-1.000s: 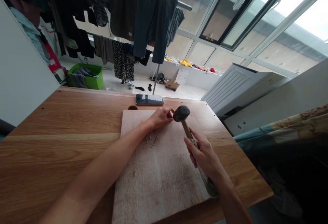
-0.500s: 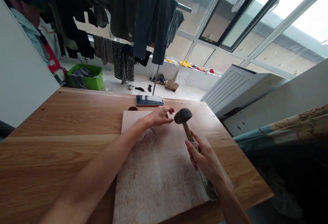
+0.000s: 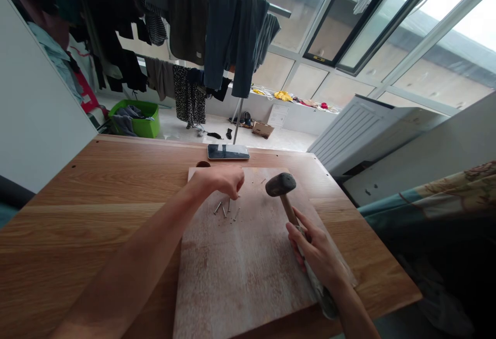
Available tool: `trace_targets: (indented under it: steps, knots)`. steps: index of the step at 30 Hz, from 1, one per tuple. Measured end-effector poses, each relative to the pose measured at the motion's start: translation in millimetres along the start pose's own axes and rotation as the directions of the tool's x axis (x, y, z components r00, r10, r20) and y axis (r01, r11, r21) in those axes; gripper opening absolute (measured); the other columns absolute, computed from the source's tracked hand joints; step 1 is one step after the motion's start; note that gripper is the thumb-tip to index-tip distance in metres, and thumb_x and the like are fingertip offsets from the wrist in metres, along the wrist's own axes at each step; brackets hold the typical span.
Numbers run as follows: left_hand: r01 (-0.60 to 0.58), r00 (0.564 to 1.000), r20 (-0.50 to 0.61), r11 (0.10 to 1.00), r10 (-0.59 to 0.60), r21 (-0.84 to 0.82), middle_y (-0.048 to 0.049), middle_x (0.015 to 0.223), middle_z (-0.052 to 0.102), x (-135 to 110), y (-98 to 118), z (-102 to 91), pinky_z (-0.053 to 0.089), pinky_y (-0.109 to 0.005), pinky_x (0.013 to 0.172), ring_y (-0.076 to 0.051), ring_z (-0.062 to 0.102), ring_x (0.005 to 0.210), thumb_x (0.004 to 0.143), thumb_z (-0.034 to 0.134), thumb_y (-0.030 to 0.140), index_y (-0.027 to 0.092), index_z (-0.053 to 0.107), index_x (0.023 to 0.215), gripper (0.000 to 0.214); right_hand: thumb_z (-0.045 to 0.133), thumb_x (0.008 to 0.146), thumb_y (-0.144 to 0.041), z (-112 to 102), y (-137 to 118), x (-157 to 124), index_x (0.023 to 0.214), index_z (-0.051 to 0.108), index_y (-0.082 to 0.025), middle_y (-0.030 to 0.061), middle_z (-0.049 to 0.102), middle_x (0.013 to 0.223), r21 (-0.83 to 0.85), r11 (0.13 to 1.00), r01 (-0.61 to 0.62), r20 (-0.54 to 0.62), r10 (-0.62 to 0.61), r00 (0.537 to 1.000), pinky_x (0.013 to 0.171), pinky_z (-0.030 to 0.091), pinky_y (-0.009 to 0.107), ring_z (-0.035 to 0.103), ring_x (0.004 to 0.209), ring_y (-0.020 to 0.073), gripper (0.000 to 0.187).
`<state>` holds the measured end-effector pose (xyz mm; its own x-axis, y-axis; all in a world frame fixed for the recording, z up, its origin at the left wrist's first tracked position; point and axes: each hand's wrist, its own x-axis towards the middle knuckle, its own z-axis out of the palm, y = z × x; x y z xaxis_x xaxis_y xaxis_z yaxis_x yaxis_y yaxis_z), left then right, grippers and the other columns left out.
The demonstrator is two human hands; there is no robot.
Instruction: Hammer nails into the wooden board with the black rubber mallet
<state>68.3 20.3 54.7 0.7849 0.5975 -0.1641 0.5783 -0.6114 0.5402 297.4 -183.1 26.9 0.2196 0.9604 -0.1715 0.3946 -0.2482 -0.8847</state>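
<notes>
The left hand (image 3: 225, 181) reached over the far part of the board (image 3: 240, 272) with its fingers curled downward, the fingertips pinched narrow over a small heap of loose nails (image 3: 227, 209); one nail seemed to sit at the fingertips, though whether it was actually gripped could not be told. The other nails lay scattered just under and a little nearer than the hand, flat on the board and close to one another.

The right hand (image 3: 315, 253) was closed around the wooden handle of a hammer (image 3: 294, 225), low on the shaft, with the handle's end poking out past the wrist at the board's right edge. The dark hammer head (image 3: 280, 184) hung just above the board, to the right of the left hand and apart from it, and clear of the nails.

The board was pale, scuffed and speckled, and lay on a wooden table (image 3: 96, 189), reaching to its near edge. Behind the board, a dark round thing (image 3: 202, 164) peeked out at its far left corner, and a phone (image 3: 228, 151) lay flat near the table's far edge with its screen reflecting the window. Nothing stood between either hand and the nails.

Beyond the table, clothes (image 3: 217, 34) hung from a drying rack, a green basket (image 3: 136, 118) of laundry sat on the floor to the left, and a small cardboard box (image 3: 262, 129) lay near the window. A white slatted panel (image 3: 349, 132) leaned at the right. No readable writing or brand showed anywhere.
</notes>
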Motion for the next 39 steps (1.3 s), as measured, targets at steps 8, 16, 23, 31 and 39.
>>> trace_targets:
  steps: [8,16,23,31,39]
  knots:
    - [-0.151,0.963,-0.238,0.985,0.129,-0.078,-0.0006,0.07,0.065,13.7,4.1,8.4,0.037,-0.026,0.058,-0.014,0.056,0.062,0.078,0.064,0.013,0.017,0.068,0.078,0.005,0.065,0.085,-0.06,-0.2,-1.6,0.2,0.146,0.053,-0.013,-0.0073,0.049,0.059,0.079,0.997,-0.014,-0.003,0.015,1.0,0.027,0.037,0.02,0.043,0.035,0.0098,0.079]
    - [-0.149,0.948,-0.289,0.989,0.136,-0.021,-0.0018,0.071,0.064,25.7,-1.3,23.9,0.036,-0.026,0.06,-0.015,0.054,0.064,0.077,0.066,0.009,0.016,0.069,0.075,0.008,0.064,0.086,-0.059,0.2,0.6,2.3,0.148,0.051,-0.015,-0.0075,0.049,0.059,0.091,0.996,-0.024,0.008,0.023,1.0,0.027,0.039,0.02,0.043,0.035,0.0096,0.078]
    - [-0.131,0.953,-0.265,0.989,0.144,0.068,-0.0028,0.07,0.064,23.7,2.9,20.1,0.035,-0.027,0.058,-0.015,0.056,0.066,0.077,0.066,0.007,0.015,0.069,0.074,0.01,0.065,0.085,-0.06,0.4,1.6,2.9,0.147,0.052,-0.014,-0.0081,0.047,0.059,0.093,0.995,-0.019,0.009,0.018,1.0,0.027,0.038,0.02,0.042,0.034,0.009,0.079]
    - [-0.241,0.906,-0.394,0.953,0.154,-0.183,-0.0017,0.075,0.067,34.3,-3.2,38.8,0.044,-0.024,0.064,-0.013,0.06,0.067,0.081,0.064,0.009,0.014,0.07,0.079,0.008,0.065,0.085,-0.061,0.6,2.9,3.4,0.148,0.051,-0.013,-0.0079,0.048,0.059,0.098,0.995,-0.018,0.007,0.017,1.0,0.027,0.038,0.02,0.043,0.035,0.0097,0.08]
    - [-0.287,0.894,-0.434,0.885,0.11,-0.366,-0.002,0.075,0.068,38.2,-16.6,48.8,0.049,-0.024,0.065,-0.013,0.062,0.068,0.08,0.068,0.018,0.014,0.071,0.08,0.005,0.066,0.086,-0.059,1.7,-6.1,0.0,0.149,0.05,-0.015,-0.0072,0.05,0.06,0.136,0.99,-0.039,0.016,0.037,0.999,0.027,0.038,0.019,0.043,0.035,0.0087,0.079]
